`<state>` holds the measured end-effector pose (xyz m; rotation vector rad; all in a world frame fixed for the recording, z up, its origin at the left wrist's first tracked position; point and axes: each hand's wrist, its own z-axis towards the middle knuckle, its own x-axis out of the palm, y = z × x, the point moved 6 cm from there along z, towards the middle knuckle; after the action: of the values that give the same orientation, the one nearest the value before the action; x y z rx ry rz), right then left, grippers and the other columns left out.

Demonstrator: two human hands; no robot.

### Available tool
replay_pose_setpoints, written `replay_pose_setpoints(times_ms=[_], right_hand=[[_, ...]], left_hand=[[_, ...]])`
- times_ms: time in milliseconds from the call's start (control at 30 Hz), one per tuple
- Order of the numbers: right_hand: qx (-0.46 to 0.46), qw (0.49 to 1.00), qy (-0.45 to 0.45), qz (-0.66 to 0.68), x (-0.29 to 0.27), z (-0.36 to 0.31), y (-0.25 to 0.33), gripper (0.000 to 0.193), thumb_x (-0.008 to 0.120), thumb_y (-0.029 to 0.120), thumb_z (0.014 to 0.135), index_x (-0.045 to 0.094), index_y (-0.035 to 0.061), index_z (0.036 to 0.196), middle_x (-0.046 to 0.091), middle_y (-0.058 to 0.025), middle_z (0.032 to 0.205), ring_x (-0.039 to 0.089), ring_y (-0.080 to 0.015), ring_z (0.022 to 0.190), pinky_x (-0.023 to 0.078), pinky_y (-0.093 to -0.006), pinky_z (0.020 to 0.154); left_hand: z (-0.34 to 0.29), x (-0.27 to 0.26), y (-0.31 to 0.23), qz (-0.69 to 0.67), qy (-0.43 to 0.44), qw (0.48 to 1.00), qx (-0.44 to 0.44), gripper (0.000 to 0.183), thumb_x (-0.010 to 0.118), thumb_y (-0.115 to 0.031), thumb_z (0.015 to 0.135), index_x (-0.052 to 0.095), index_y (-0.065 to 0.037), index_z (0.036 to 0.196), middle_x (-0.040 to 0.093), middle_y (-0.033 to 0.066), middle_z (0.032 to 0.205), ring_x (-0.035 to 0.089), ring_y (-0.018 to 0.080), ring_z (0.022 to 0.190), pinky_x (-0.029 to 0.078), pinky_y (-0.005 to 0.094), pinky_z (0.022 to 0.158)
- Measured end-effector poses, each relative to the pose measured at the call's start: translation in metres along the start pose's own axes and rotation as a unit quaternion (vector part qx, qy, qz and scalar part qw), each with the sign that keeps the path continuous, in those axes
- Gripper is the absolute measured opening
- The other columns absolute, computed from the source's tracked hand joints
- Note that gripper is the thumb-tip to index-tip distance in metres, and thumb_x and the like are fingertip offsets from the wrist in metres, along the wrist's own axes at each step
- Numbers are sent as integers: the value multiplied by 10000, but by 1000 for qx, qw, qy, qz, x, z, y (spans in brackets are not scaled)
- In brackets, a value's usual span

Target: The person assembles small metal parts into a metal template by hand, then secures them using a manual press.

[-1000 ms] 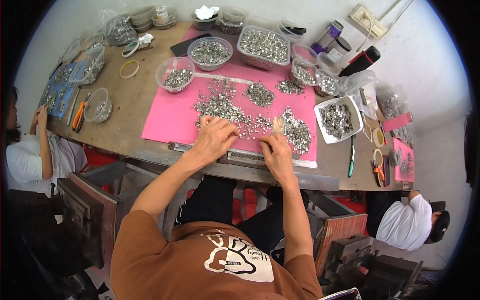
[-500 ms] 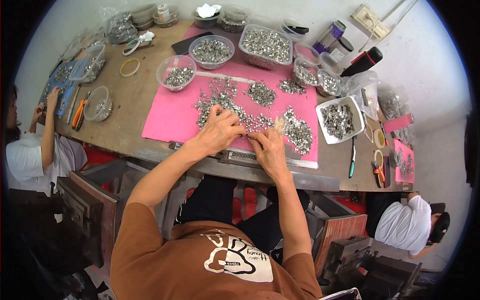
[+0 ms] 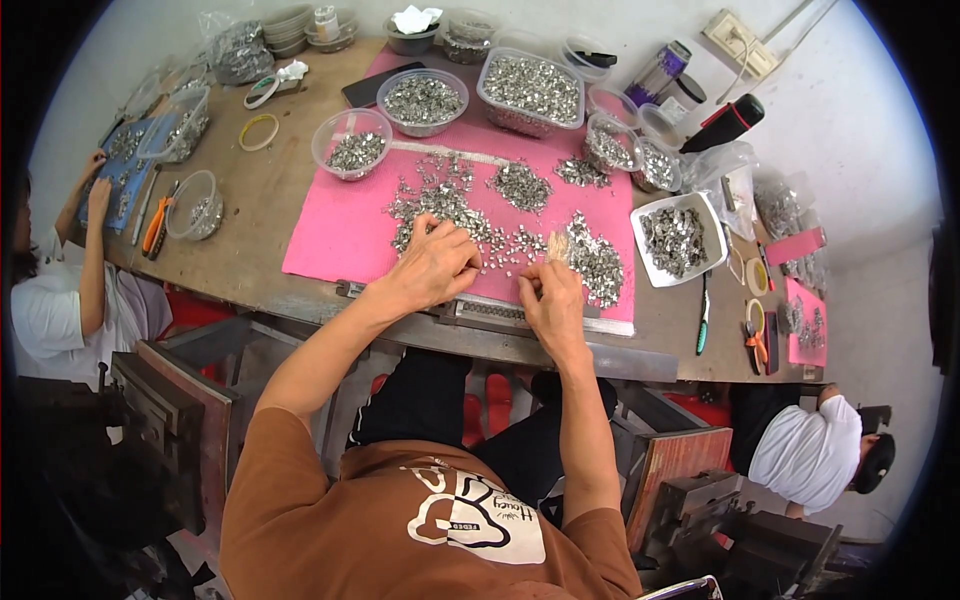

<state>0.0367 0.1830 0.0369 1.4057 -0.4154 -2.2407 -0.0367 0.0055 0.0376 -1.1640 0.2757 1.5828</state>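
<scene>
My left hand (image 3: 437, 264) is curled over the near edge of a heap of small silvery metal pieces (image 3: 440, 212) on a pink mat (image 3: 335, 235). Its fingers are bent together; anything in them is too small to tell. My right hand (image 3: 555, 302) is pinched above the right part of a long metal bar fixture (image 3: 488, 312), and what it pinches is hidden. Along its slot the fixture shows a row of small pieces. Loose pieces (image 3: 515, 247) lie scattered between the hands. A pale bristle brush tip (image 3: 558, 245) shows just beyond my right fingers.
Plastic tubs (image 3: 530, 92) of metal pieces stand along the mat's far side. To the right are a white tray (image 3: 683, 240), a green-handled tool (image 3: 703, 322) and orange pliers (image 3: 755, 345). Co-workers sit at left (image 3: 70, 290) and right (image 3: 810, 450).
My right hand has drawn away from the left hand, to the right, and its fingers have curled in more. The left hand has barely moved. The left co-worker's hands have shifted.
</scene>
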Motion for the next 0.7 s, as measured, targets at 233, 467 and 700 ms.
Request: replay_pose_setpoints(times_ms=[233, 467, 700], right_hand=[[9, 999, -22, -30, 11, -2, 8, 110, 751, 85, 839, 664, 41, 889, 621, -109, 842, 604, -300, 845, 408, -429, 791], [-1, 998, -29, -48, 13, -1, 12, 101, 738, 85, 843, 665, 41, 898, 614, -118, 847, 603, -308, 851, 410, -435, 787], [-22, 997, -23, -77, 14, 3, 14, 91, 724, 60, 841, 656, 40, 898, 615, -122, 842, 608, -312, 823, 417, -434, 778]], left_hand=[[0, 2, 3, -16, 7, 1000, -16, 78, 744, -146, 843, 694, -123, 899, 579, -16, 814, 566, 171, 871, 317, 470, 1004], [-3, 9, 6, -41, -5, 999, -24, 78, 747, -160, 857, 700, -122, 907, 595, -19, 815, 575, 167, 877, 315, 473, 1005], [1, 9, 2, -19, -3, 1000, -15, 78, 732, -164, 847, 697, -116, 897, 641, 6, 860, 589, 209, 918, 327, 508, 1012]])
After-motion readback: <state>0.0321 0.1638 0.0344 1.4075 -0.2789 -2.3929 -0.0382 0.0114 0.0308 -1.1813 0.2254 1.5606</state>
